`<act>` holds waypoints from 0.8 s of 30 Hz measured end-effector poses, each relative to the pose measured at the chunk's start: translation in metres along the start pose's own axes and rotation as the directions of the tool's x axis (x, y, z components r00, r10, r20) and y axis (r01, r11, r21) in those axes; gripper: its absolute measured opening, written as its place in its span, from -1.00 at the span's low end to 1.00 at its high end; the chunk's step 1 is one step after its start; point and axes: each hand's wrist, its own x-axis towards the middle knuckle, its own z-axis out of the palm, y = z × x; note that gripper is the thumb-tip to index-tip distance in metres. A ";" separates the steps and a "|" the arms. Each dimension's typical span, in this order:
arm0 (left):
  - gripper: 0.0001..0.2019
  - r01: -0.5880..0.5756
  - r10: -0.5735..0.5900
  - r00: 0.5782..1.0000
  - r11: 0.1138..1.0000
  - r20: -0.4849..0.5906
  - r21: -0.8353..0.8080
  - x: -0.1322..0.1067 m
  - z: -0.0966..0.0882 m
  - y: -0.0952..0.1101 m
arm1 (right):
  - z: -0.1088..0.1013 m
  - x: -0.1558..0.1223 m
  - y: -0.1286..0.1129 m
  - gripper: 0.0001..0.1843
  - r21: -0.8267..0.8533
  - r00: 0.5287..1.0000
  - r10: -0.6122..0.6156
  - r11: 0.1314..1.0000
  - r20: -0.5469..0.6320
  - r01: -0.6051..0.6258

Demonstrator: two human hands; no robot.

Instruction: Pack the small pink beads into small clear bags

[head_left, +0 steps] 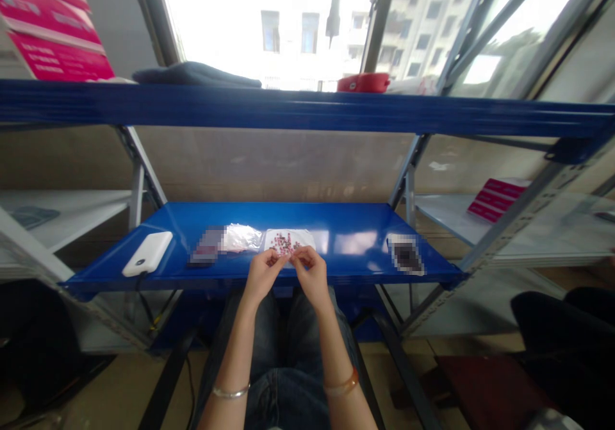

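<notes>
Left hand [262,276] and right hand [312,275] at near edge of white tray [307,236], can't tell if either grip is closed on anything; small reddish pieces [283,243] lie loose there, so a knuckle bump could scatter them onto counter [353,222].

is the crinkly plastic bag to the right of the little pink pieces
No, the crinkly plastic bag lies to the left of the little pink pieces on the blue table.
</notes>
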 end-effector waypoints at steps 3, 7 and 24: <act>-0.68 0.008 -0.008 1.000 1.000 -0.004 -0.001 0.000 -0.001 0.000 | 0.003 -0.002 0.001 -0.90 -0.076 0.999 -0.046 0.996 -0.020 0.045; -0.69 0.043 -0.046 0.990 0.999 0.131 0.027 -0.003 -0.002 0.000 | 0.001 -0.002 0.005 -0.89 -0.190 0.994 -0.068 0.981 -0.091 0.049; -0.78 -0.150 0.139 0.989 0.934 0.058 0.323 -0.005 -0.009 -0.006 | -0.017 0.002 0.019 -0.66 -0.489 0.978 0.028 0.869 0.206 0.078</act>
